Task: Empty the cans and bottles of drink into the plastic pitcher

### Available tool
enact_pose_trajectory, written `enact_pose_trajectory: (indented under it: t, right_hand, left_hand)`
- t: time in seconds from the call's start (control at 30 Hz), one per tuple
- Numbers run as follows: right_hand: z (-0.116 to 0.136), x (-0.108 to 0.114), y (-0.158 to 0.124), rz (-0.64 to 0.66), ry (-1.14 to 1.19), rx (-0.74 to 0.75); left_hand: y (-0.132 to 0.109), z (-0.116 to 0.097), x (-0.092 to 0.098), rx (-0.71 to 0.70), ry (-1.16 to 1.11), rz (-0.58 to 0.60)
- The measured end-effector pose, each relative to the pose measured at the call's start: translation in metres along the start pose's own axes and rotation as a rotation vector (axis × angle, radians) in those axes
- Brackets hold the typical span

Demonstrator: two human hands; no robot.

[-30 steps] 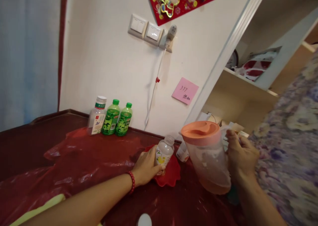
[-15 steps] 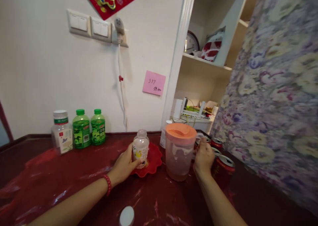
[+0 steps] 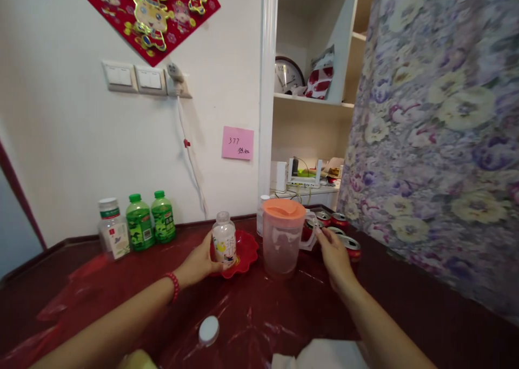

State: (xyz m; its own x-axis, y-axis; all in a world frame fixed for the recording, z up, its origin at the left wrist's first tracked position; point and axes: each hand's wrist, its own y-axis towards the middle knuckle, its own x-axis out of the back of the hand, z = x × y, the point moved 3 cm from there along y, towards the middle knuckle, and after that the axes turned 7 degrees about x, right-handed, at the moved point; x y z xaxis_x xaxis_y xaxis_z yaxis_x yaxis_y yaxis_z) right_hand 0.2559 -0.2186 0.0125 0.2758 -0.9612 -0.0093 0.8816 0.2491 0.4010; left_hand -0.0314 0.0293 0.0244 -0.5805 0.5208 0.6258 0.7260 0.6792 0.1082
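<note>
My left hand (image 3: pixel 199 263) is wrapped round a small clear uncapped bottle (image 3: pixel 224 244) that stands upright on a red scalloped plate (image 3: pixel 246 254). Just right of the plate, a clear pitcher (image 3: pixel 281 244) with an orange lid stands on the dark red table (image 3: pixel 259 309); a little liquid shows at its bottom. My right hand (image 3: pixel 334 253) lies beside the pitcher's handle (image 3: pixel 311 235) with its fingers stretched toward it, fingertips at the handle and not gripping. A white bottle cap (image 3: pixel 208 329) lies on the table in front of me.
A clear white-capped bottle (image 3: pixel 113 235) and two green bottles (image 3: pixel 140 228) stand by the wall at back left. Red cans (image 3: pixel 345 241) sit behind my right hand. White paper (image 3: pixel 320 355) lies at the near edge. A floral curtain (image 3: pixel 438 142) hangs on the right, with shelves (image 3: pixel 312 101) behind.
The pitcher, held up in my right hand a second ago, now stands on the table. My right hand has loosened from its handle. My left hand has kept its hold on the small bottle.
</note>
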Motion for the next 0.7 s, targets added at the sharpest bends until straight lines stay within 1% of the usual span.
enact_pose_trajectory:
  t: [0.03, 0.13, 0.17, 0.2, 0.23, 0.27, 0.33, 0.37, 0.43, 0.47, 0.53, 0.63, 0.7]
  right_hand:
    - [0.002, 0.01, -0.005, 0.003, -0.003, -0.017]
    - [0.008, 0.038, -0.029, 0.032, -0.031, -0.026]
    - [0.011, 0.044, -0.04, 0.07, -0.049, -0.015]
    - [0.013, 0.047, -0.053, 0.138, -0.077, 0.003]
    - [0.014, 0.046, -0.066, 0.241, -0.121, 0.03]
    - [0.014, 0.04, -0.082, 0.42, -0.219, 0.085]
    - [0.011, 0.027, -0.111, 0.676, -0.407, 0.234]
    - [0.007, 0.02, -0.125, 0.784, -0.486, 0.284]
    - [-0.003, 0.009, -0.144, 0.92, -0.603, 0.359]
    - [-0.007, 0.005, -0.149, 0.963, -0.646, 0.383]
    - [-0.014, 0.002, -0.154, 1.005, -0.711, 0.405]
    - [-0.02, 0.003, -0.154, 1.026, -0.76, 0.401]
    - [-0.021, 0.004, -0.153, 1.027, -0.759, 0.42]
  left_hand:
    - [-0.004, 0.001, 0.005, 0.001, 0.0, -0.021]
    - [-0.02, 0.006, 0.025, 0.032, -0.001, -0.154]
    - [-0.027, 0.007, 0.032, 0.037, -0.007, -0.195]
    - [-0.033, 0.009, 0.038, 0.037, -0.019, -0.23]
    - [-0.041, 0.011, 0.044, 0.039, -0.036, -0.258]
    - [-0.048, 0.012, 0.048, 0.043, -0.057, -0.281]
    - [-0.064, 0.016, 0.053, 0.06, -0.101, -0.32]
    - [-0.073, 0.019, 0.054, 0.069, -0.115, -0.339]
    - [-0.089, 0.024, 0.052, 0.084, -0.121, -0.369]
    - [-0.096, 0.026, 0.05, 0.09, -0.114, -0.382]
    - [-0.11, 0.03, 0.045, 0.097, -0.099, -0.406]
    - [-0.125, 0.034, 0.04, 0.097, -0.114, -0.443]
    - [-0.129, 0.036, 0.039, 0.101, -0.143, -0.467]
